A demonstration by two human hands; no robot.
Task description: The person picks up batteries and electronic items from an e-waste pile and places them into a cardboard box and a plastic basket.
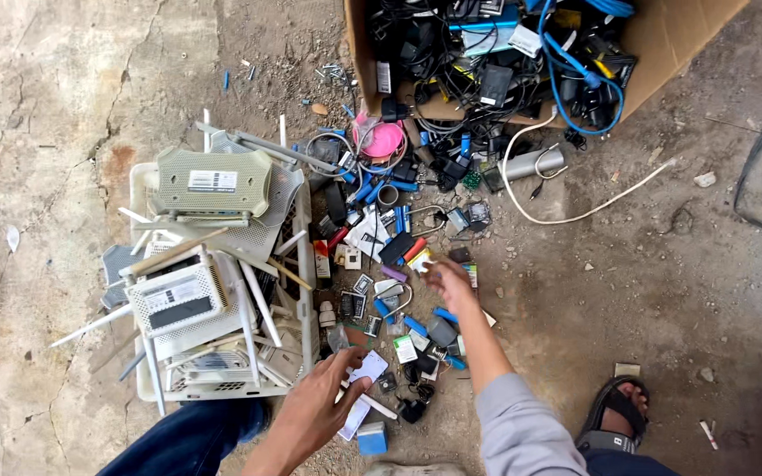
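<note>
The left hand holds a flat white card-like plastic piece, with the thumb pressed on top and the other fingers under it, near the bottom edge of the pile of small electronic scrap on the bare concrete floor. The right hand, in a grey sleeve, reaches into the middle of this pile. Its fingers are pinched together around a small white and orange object, but I cannot tell what this object is.

The risks come from the clutter. The small parts lie one over another, so lifting one piece may drag a thin cable or a blue connector with it. Sharp metal bits in the pile could scratch the bare fingers. To the left, the white plastic crate is overfilled with white routers with thin antennas, and a push on its right edge could make them slide out. The brown cardboard box full of tangled black and blue cables stands well apart at the top.
</note>
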